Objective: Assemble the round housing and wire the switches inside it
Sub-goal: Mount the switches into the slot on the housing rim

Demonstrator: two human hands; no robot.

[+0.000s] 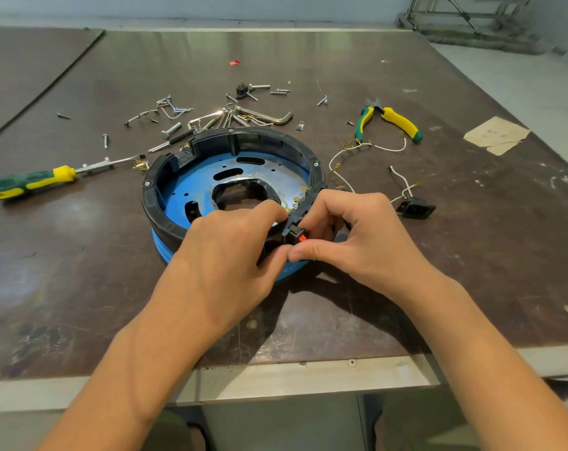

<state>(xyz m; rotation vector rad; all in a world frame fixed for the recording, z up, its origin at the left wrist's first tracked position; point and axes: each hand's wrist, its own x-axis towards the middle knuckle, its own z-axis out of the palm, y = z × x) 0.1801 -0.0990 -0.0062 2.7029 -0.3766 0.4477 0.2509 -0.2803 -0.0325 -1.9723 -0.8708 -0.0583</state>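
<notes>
The round housing (165, 203), a black ring on a blue base plate, sits mid-table. At its near right rim a black switch with an orange-red rocker (298, 235) is set in the wall. My left hand (230, 252) grips the rim from the inside, fingers curled over it beside the switch. My right hand (351, 236) pinches the switch from the outside, thumb tip meeting my left thumb below it. Brass terminals (297, 200) show inside the rim just beyond my fingers. White wires with brass lugs (367, 146) lie to the right of the housing.
A green-yellow screwdriver (29, 183) lies at left, green-yellow pliers (393, 120) at right. Loose screws, bolts and hex keys (211, 115) are scattered behind the housing. A black power socket with wires (414, 207) sits right of my right hand. Paper scraps (497, 135) lie far right.
</notes>
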